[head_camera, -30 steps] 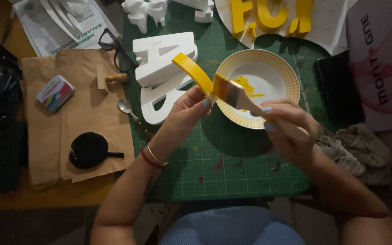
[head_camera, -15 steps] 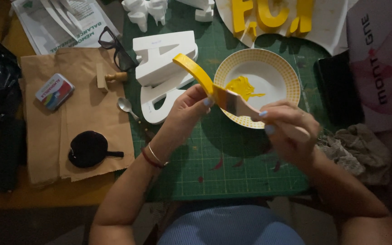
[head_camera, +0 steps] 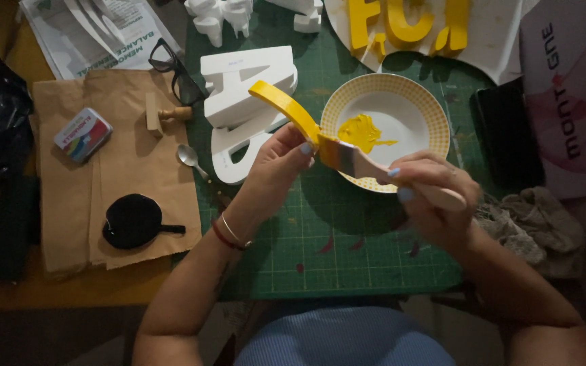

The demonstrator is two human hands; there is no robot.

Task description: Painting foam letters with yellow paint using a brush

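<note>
So the curved yellow piece (head_camera: 285, 105) is up in the air over the green cutting mat (head_camera: 347, 251), just left of the plate (head_camera: 428, 115) with a blob of yellow paint (head_camera: 361, 132). The left hand (head_camera: 276, 166) has its fingers pinched shut on the piece's lower end. The right hand (head_camera: 432, 196) is wrapped tight around a paintbrush (head_camera: 374, 166), bristles touching the piece. White foam letters (head_camera: 242, 102) sit right behind, yellow letters (head_camera: 408, 24) further back, and glasses (head_camera: 174, 68) and a spoon (head_camera: 191, 158) off to the left.

The wide flat paintbrush (head_camera: 347, 157) in the right hand (head_camera: 435, 196) has slid left, off the white plate with yellow rim (head_camera: 428, 108), so the yellow paint blob (head_camera: 361, 132) now shows fully.
</note>
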